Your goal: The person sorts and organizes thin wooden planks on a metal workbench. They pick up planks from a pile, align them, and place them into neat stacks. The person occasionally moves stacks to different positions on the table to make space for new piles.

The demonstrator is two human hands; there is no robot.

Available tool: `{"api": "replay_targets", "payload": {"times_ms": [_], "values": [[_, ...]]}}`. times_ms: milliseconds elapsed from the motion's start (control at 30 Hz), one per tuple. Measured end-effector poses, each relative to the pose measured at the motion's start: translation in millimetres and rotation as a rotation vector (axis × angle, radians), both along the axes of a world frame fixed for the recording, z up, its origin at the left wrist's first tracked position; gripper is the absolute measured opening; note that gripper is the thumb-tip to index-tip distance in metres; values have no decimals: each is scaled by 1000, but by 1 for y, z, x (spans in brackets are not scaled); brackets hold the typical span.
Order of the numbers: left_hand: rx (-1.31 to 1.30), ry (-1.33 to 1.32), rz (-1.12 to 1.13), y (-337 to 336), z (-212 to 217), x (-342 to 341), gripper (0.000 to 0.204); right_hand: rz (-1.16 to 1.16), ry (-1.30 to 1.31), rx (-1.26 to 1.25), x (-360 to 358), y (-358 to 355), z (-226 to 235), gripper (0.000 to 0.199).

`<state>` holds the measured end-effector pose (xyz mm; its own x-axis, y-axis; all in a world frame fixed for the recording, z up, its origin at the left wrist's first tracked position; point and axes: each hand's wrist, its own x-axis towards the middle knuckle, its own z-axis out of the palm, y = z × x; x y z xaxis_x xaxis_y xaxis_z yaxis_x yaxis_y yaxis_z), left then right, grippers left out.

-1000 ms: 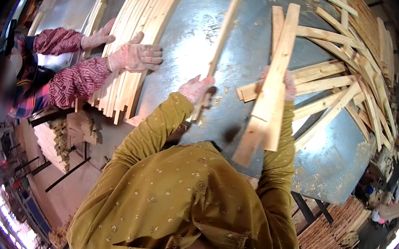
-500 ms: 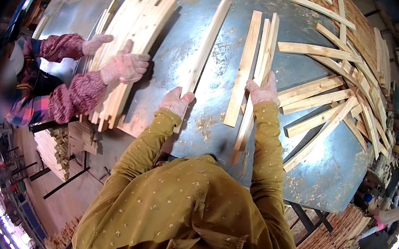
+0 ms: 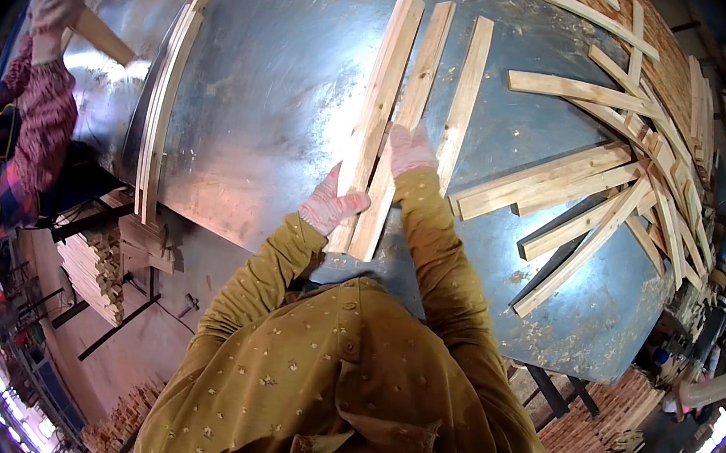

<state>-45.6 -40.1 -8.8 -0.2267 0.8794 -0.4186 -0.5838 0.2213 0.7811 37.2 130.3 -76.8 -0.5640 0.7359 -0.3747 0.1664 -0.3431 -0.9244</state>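
Observation:
My left hand (image 3: 332,205), in a pale knitted glove, grips the near part of a pair of pale wooden strips (image 3: 377,103) lying side by side, its thumb over the top. Just right of them lies another wooden strip (image 3: 423,68). My gloved right hand (image 3: 412,149) closes on this strip at about mid-length, its fingers at the strip's left edge. A separate wooden strip (image 3: 466,95) lies to the right, partly behind my right hand. The strips all run lengthwise away from me on the metal tabletop (image 3: 282,74).
A loose fan of wooden strips (image 3: 565,182) covers the table's right side. A narrow group of strips (image 3: 166,106) lies at the left. Beyond it a co-worker's blurred gloved hand (image 3: 59,4) is beside a wooden piece (image 3: 105,36). Stacked wood (image 3: 599,432) stands below at right.
My right hand has moved left with a strip toward the strips at my left hand. The co-worker's wide bundle has gone from the left of the table, and their hands have moved farther left.

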Motion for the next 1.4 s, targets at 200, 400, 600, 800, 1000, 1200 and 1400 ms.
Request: {"api": "replay_targets", "payload": {"times_ms": [200,400,600,800,1000,1200,1400], "values": [[-191,301,131,-16,-15,-6,97,-4,-547,898,-1,-40,22,77],[-911,1039,-454,-24,54,-82,91,84,-1145,751,38,14,58,92],[-908,1455,-197,-45,56,-76,92,-261,-101,145,12,-24,60,86],[247,318,311,-18,40,-62,76,60,-482,1048,-7,-80,106,93],[145,395,2,81,98,-13,48,-28,-68,157,68,-124,165,42],[298,768,-545,100,40,57,77,-943,190,94,262,-207,93,30],[178,1648,-685,130,14,115,79,-1750,-822,50,491,-333,99,39]]}}
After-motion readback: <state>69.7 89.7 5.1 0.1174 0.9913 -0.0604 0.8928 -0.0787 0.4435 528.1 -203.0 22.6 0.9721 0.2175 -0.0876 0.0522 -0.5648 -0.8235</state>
